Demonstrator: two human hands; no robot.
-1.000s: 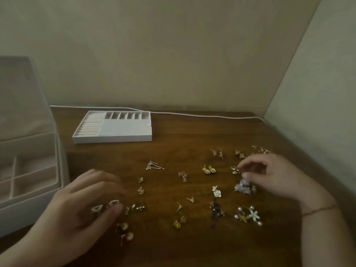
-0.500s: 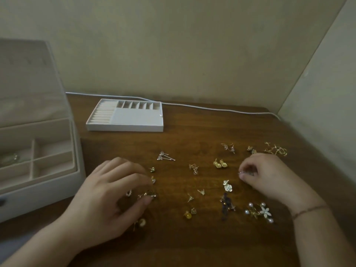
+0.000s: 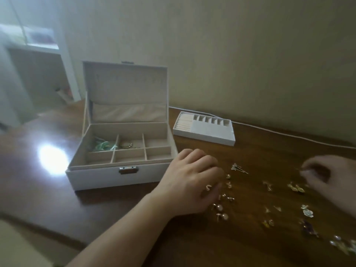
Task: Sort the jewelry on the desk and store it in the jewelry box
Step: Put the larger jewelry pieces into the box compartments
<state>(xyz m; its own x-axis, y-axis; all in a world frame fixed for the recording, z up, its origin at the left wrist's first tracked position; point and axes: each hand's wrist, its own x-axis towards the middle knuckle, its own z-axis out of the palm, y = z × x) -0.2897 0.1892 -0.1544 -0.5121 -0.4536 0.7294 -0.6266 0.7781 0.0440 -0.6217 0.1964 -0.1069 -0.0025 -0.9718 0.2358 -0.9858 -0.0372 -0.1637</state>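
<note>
The white jewelry box stands open at the left, its lid upright. Its compartments hold a green piece and a gold chain. Several small earrings lie scattered on the brown desk: pearl studs, gold drops, a white flower, thin pins. My left hand rests palm down just right of the box, its fingertips pinching a small gold earring. My right hand, blurred at the right edge, hovers with fingertips pinched on something tiny.
A white divided tray insert sits behind the earrings near the wall. A white cable runs along the desk's back edge. Bright glare lies on the desk left of the box. The desk's front edge crosses the lower left.
The view has swung left, bringing the whole open box into sight. My left hand has drawn toward the box with a gold earring; my right hand has lifted off the desk, pinched.
</note>
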